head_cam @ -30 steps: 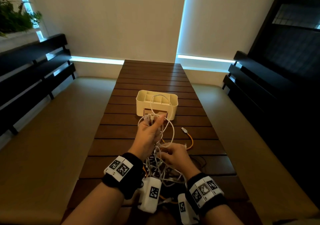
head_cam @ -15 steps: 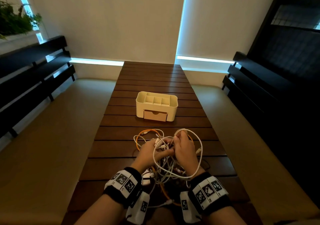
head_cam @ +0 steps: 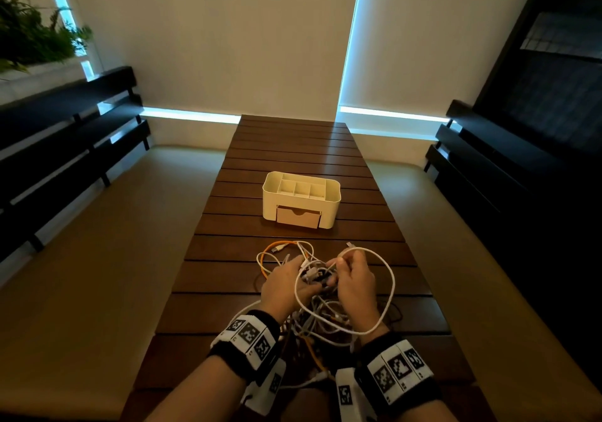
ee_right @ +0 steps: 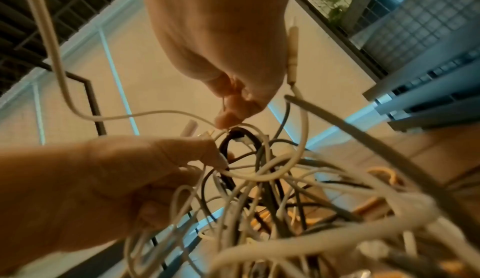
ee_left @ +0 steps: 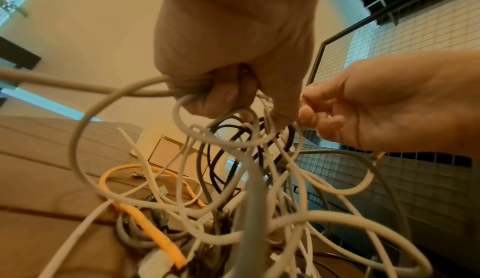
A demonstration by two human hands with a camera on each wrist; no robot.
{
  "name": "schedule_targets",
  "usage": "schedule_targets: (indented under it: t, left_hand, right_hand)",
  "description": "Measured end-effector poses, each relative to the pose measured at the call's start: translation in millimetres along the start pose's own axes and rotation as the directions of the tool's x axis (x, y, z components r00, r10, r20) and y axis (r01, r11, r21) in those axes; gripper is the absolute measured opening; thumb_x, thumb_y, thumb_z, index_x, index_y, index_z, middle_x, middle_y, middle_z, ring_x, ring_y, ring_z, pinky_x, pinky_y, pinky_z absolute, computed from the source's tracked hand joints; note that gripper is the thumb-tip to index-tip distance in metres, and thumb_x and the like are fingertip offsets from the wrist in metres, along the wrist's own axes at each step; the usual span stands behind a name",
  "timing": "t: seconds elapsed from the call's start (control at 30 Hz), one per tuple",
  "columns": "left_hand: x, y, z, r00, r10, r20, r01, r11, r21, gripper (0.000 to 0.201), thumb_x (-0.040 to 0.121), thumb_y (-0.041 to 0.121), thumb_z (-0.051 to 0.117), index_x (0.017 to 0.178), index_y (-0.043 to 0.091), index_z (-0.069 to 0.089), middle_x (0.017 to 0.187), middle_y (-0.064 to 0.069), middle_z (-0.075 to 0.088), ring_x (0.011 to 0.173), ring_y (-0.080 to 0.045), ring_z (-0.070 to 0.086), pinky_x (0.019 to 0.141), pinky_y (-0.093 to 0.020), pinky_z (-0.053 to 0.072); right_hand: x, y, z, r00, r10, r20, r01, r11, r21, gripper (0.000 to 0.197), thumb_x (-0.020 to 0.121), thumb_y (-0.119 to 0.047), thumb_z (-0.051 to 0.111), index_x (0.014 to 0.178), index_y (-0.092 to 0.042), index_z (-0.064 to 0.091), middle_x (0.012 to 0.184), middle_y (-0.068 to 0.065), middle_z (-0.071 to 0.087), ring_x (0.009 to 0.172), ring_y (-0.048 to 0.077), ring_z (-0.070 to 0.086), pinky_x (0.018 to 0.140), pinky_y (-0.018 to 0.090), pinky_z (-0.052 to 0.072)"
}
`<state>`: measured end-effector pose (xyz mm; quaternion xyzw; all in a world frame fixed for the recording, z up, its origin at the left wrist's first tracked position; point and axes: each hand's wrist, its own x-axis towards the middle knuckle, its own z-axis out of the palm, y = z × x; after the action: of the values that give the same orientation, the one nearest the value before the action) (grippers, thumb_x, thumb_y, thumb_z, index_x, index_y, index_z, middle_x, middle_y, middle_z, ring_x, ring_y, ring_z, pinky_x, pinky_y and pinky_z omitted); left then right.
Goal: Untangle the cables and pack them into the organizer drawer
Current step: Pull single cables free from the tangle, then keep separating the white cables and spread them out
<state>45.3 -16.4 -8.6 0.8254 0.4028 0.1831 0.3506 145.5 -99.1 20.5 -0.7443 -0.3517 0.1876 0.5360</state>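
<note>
Left hand: the left hand [head_cam: 286,283] sits at about 7 o'clock from the organizer, fingers curled round a bunch of white cords, one thick loop running across its knuckles.
Right hand: the right hand [head_cam: 355,278], close beside it at 6 o'clock from the organizer, pinches a thin white cord between thumb and fingertips [ee_right: 228,116].
Cables: the cable tangle [head_cam: 321,319] is a loose knot of round, smooth cords, mostly white, with a few black ones and an orange cable [head_cam: 277,245] arcing out at its 11 o'clock; it is lifted between both hands and trails down onto the table.
Wide loop: a white cable loop [head_cam: 392,286] bows out past the right hand and back round the wrist.
Organizer: a cream plastic organizer [head_cam: 301,198] with rounded corners and open top compartments stands mid-table, well apart from the tangle; its drawer [head_cam: 298,216] is tan with a notch pull and sits closed.
Table: the slatted wooden table [head_cam: 293,148] is dark, glossy and long, with bare slats between tangle and organizer and beyond it towards 12 o'clock.
Sides: a dark slatted bench [head_cam: 65,135] lines the 9 o'clock side, another [head_cam: 488,161] the 3 o'clock side.
</note>
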Motion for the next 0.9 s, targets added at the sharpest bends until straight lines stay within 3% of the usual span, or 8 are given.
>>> schedule_targets:
  t: [0.17,0.27,0.37,0.53,0.63,0.73,0.8,0.9]
  left_hand:
    - [0.1,1.3,0.6,1.000,0.013,0.011,-0.009,0.935,-0.355,0.016,0.081,0.033,0.072,0.079,0.017,0.067,0.077,-0.005,0.066,0.073,-0.019,0.061,0.072,-0.042,0.050]
    - [0.4,1.2,-2.5,0.985,0.014,0.172,0.054,0.922,-0.384,0.035,0.087,0.029,0.064,0.060,0.011,0.052,0.059,-0.003,0.047,0.051,-0.008,0.043,0.057,-0.031,0.035]
    - [-0.9,7.8,-4.3,0.971,0.034,0.238,0.059,0.927,-0.372,0.043,0.086,0.044,0.059,0.064,0.007,0.055,0.061,-0.008,0.045,0.054,-0.014,0.041,0.057,-0.028,0.032]
    - [-8.7,17.3,-10.7,0.965,-0.017,0.262,0.168,0.809,-0.563,0.032,0.095,0.022,0.053,0.065,0.011,0.055,0.048,0.007,0.046,0.041,-0.003,0.041,0.046,-0.017,0.033]
    - [-1.9,11.8,-8.4,0.976,-0.142,0.167,0.204,0.863,-0.463,0.034,0.094,0.028,0.055,0.064,0.012,0.057,0.058,0.000,0.052,0.057,-0.015,0.050,0.056,-0.024,0.038]
    - [1.7,-5.3,-4.3,0.940,-0.338,-0.035,0.317,0.909,-0.272,0.043,0.093,0.034,0.052,0.055,0.017,0.045,0.058,-0.003,0.045,0.058,-0.020,0.043,0.056,-0.031,0.029]
    - [-2.1,-13.0,-4.7,0.956,-0.294,-0.019,0.281,0.930,-0.238,0.042,0.094,0.039,0.052,0.059,0.017,0.047,0.061,-0.002,0.047,0.059,-0.016,0.044,0.057,-0.031,0.031]
    - [-4.4,-13.9,-14.0,0.974,-0.223,0.029,0.223,0.940,-0.259,0.042,0.082,0.055,0.062,0.087,0.014,0.062,0.086,-0.002,0.063,0.083,-0.019,0.059,0.068,-0.032,0.043]
  right_hand:
    - [0.2,-10.4,-7.1,0.981,0.140,0.134,-0.192,0.804,0.563,0.011,0.100,-0.007,0.035,0.096,-0.005,0.044,0.076,0.010,0.061,0.054,0.013,0.058,0.052,0.022,0.050]
    - [1.5,-8.6,-9.4,0.977,0.071,0.199,-0.159,0.867,0.472,0.012,0.099,-0.005,0.036,0.092,-0.008,0.047,0.075,0.008,0.056,0.054,0.010,0.050,0.052,0.017,0.045]
    - [0.9,-4.8,-4.6,0.982,-0.044,0.184,-0.018,0.946,0.322,0.013,0.097,-0.008,0.044,0.090,-0.015,0.053,0.078,0.005,0.057,0.065,0.011,0.053,0.061,0.020,0.047]
    - [2.4,-12.1,-11.0,0.997,-0.063,0.052,0.036,0.915,0.403,0.019,0.098,-0.013,0.043,0.084,-0.012,0.057,0.068,0.001,0.054,0.056,0.006,0.047,0.055,0.017,0.041]
    - [-1.1,-19.9,-16.8,1.000,-0.014,0.014,0.003,0.801,0.599,0.021,0.099,-0.015,0.040,0.085,-0.011,0.055,0.064,-0.001,0.050,0.052,0.006,0.041,0.051,0.016,0.036]
    - [-1.6,-41.8,-32.2,0.991,-0.086,0.099,-0.015,0.675,0.738,0.021,0.099,-0.014,0.037,0.089,-0.009,0.055,0.059,-0.002,0.050,0.049,0.006,0.038,0.045,0.014,0.031]
    - [0.0,-56.3,-42.4,0.973,-0.171,0.152,0.011,0.697,0.717,0.022,0.098,-0.013,0.036,0.088,-0.009,0.056,0.057,-0.003,0.051,0.048,0.006,0.037,0.044,0.014,0.030]
    - [4.8,-60.2,-47.7,0.972,-0.162,0.173,0.029,0.807,0.590,0.023,0.098,-0.012,0.038,0.087,-0.010,0.057,0.055,-0.003,0.048,0.044,0.005,0.034,0.042,0.014,0.028]
